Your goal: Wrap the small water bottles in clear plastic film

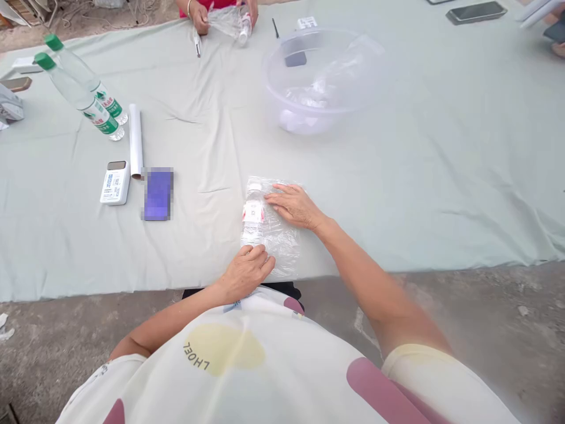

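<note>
A small clear bottle [253, 213] with a white cap and a white and red label lies on the table in front of me. Around it is a clear plastic bag [285, 247], spread flat to its right. My right hand [293, 205] rests on the bag beside the bottle's upper part, fingers stretched out. At the bottle's lower end, my left hand [250, 268] has its fingers curled together at the bag's near edge. What is between those fingers is hidden.
A large translucent basin [269, 94] stands ahead. Left are two green-capped water bottles [99, 115], a paper roll [136, 141], a white power bank [115, 184] and a blurred purple phone [159, 194]. Across the table, another person's hands [200, 19] hold a bagged bottle. A phone [477, 13] lies far right.
</note>
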### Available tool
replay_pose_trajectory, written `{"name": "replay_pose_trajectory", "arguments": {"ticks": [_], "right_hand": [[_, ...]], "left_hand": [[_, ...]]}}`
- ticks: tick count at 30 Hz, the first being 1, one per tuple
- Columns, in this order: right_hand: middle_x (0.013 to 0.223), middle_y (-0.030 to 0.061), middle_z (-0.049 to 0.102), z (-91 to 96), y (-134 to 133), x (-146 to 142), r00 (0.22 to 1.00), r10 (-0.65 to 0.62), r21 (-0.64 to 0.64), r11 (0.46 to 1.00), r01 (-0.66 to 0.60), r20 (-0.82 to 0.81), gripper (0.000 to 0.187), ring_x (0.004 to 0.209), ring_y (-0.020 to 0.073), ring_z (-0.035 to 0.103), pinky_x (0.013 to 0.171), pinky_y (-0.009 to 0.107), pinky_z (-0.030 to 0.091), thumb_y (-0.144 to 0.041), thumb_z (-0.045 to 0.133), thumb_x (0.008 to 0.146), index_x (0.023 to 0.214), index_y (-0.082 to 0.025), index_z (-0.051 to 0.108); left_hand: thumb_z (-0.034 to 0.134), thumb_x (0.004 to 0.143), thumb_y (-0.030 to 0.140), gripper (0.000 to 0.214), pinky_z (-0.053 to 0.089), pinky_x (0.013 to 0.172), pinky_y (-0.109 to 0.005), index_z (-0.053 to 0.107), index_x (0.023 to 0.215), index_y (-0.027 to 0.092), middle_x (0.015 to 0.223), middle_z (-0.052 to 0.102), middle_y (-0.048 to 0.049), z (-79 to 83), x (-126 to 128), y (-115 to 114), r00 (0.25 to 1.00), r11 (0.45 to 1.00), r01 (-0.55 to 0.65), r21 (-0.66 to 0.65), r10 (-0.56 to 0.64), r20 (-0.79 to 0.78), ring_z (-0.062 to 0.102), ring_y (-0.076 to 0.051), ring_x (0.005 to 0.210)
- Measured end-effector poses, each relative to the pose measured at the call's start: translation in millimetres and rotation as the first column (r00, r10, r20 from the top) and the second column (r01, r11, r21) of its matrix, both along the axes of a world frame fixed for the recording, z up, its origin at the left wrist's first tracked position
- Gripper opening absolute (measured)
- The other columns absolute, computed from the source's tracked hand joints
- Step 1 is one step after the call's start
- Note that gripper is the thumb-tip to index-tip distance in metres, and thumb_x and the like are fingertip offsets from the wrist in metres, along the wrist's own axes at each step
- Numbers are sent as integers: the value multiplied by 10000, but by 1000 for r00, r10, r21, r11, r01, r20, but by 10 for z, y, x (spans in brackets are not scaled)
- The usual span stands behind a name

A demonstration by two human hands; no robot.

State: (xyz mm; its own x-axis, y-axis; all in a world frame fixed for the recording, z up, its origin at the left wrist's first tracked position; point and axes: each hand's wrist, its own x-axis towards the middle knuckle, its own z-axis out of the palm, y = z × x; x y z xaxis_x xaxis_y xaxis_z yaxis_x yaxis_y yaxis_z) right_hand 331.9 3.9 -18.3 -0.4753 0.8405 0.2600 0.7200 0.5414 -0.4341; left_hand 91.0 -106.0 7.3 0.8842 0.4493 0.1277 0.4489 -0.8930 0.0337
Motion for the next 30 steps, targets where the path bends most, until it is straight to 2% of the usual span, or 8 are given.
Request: {"name": "replay_pose_trajectory", "arguments": {"ticks": [5, 9, 14, 18, 20, 25, 27, 30], "right_hand": [[1042, 76, 739, 303, -130, -25, 822, -460, 11, 870, 492, -336, 269, 941, 215, 664, 830, 390, 530, -192, 438, 911, 1000, -215, 691], [1021, 64, 689, 531, -376, -493, 771, -435, -103, 892, 441, -466, 246, 832, 166, 630, 713, 313, 523, -284, 488, 948, 1090, -209, 675], [1238, 119, 572, 432, -488, -944, 814, -549, -184, 834, 520, -192, 369, 1036, 288, 576, 673, 364, 510, -449, 629, 874, 1181, -249, 675], [1254, 118, 558, 367, -544, -828, 730, -665, -298, 737, 606, -159, 357, 921, 263, 603, 621, 360, 495, -398, 615, 856, 1183, -259, 650], [1227, 119, 581, 350, -622, -690, 696, -692, -357, 710, 607, -192, 363, 766, 210, 608, 636, 375, 504, -349, 561, 871, 1214, -243, 617], [1080, 121, 670, 252, -853, -409, 638, -736, -366, 671, 645, -226, 419, 897, 273, 638, 796, 455, 522, -355, 433, 929, 1296, -217, 578], [1089, 127, 681, 198, -921, -325, 610, -756, -370, 650, 663, -235, 413, 975, 289, 634, 842, 466, 518, -351, 407, 935, 1269, -212, 606], [1136, 127, 676, 112, -1005, -183, 578, -789, -430, 604, 671, -208, 391, 939, 265, 652, 834, 447, 532, -324, 406, 917, 1208, -207, 641]], "left_hand": [[457, 952, 92, 146, 287, 686, -361, 556, 1039, 154, 774, 559, -46, 6, 134, 27, 1000, 1000, 14, 20, -14, -24, 478, -216, 831], [445, 967, 135, 144, 291, 664, -368, 571, 1034, 152, 760, 574, -49, -9, 162, 45, 999, 1000, 29, -1, -29, -31, 488, -220, 820], [395, 952, 105, 263, 359, 677, -380, 633, 1054, 148, 829, 660, -86, -25, 214, 75, 996, 985, 89, -150, -92, -12, 555, -223, 837], [448, 971, 259, 236, 458, 841, -399, 672, 1034, 218, 942, 724, -68, 130, 239, 76, 947, 835, 305, -458, -214, 240, 635, -209, 944], [459, 975, 298, 225, 493, 876, -372, 665, 1039, 234, 943, 735, -48, 222, 223, 88, 903, 754, 344, -559, -102, 418, 660, -180, 938], [470, 969, 283, 195, 526, 804, -344, 635, 1034, 201, 940, 711, -56, 215, 148, 280, 704, 747, -173, -642, 550, 450, 655, -170, 876], [506, 957, 320, 209, 514, 815, -367, 637, 1054, 189, 989, 702, -73, 126, 154, 376, 693, 713, -353, -606, 634, 343, 639, -200, 935], [551, 931, 473, 341, 478, 848, -425, 656, 1069, 179, 1052, 677, -102, -1, 254, 428, 789, 760, -433, -484, 580, 205, 594, -260, 1013]]}}
